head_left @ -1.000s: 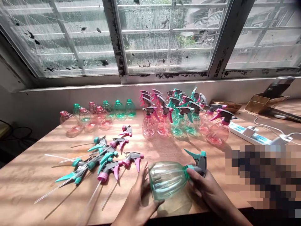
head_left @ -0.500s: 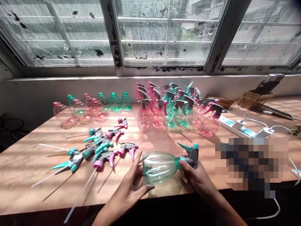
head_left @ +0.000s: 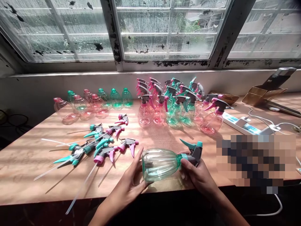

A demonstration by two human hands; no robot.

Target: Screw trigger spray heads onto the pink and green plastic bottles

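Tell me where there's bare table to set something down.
Bare table lies at the near-left corner, left of the loose spray heads, and in a strip between the held green bottle and the assembled spray bottles. Crowded: among those heads; along the back, headless bottles left, assembled right.

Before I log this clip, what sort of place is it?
Probably an indoor workroom or home workspace: a wooden table by a window, loose spray heads, and spray bottles standing in a cluster.

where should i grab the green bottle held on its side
Likely its wide base end, cupped from the left: the green bottle is held sideways, base toward the left hand, while the right hand holds the narrow neck end.
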